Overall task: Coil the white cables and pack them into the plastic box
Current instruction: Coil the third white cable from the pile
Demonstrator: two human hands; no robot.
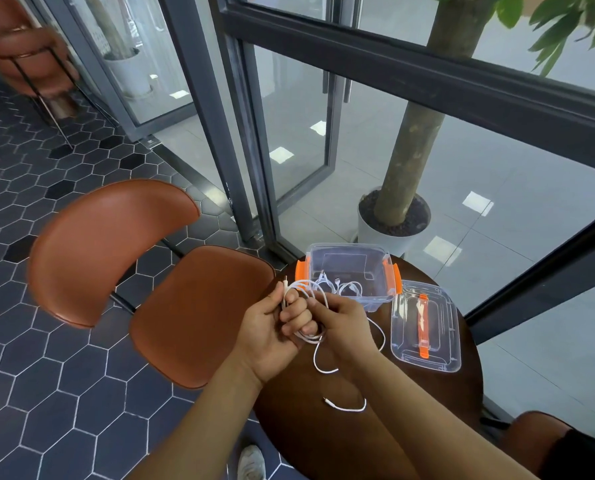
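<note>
A white cable (318,358) is partly looped around the fingers of my left hand (275,327), which is closed on the coil. My right hand (341,320) pinches the same cable beside it, above the round dark table (427,410). The cable's loose tail hangs down and its plug end lies on the table near my forearms. Behind my hands stands the open clear plastic box (375,299) with orange latches; coiled white cables (344,287) lie inside it.
The box's clear lid (441,351) with an orange handle lies to the right of the box. A brown chair (185,306) stands at the table's left. A potted tree (393,223) and glass partition are behind. Another brown seat (538,431) shows at the lower right.
</note>
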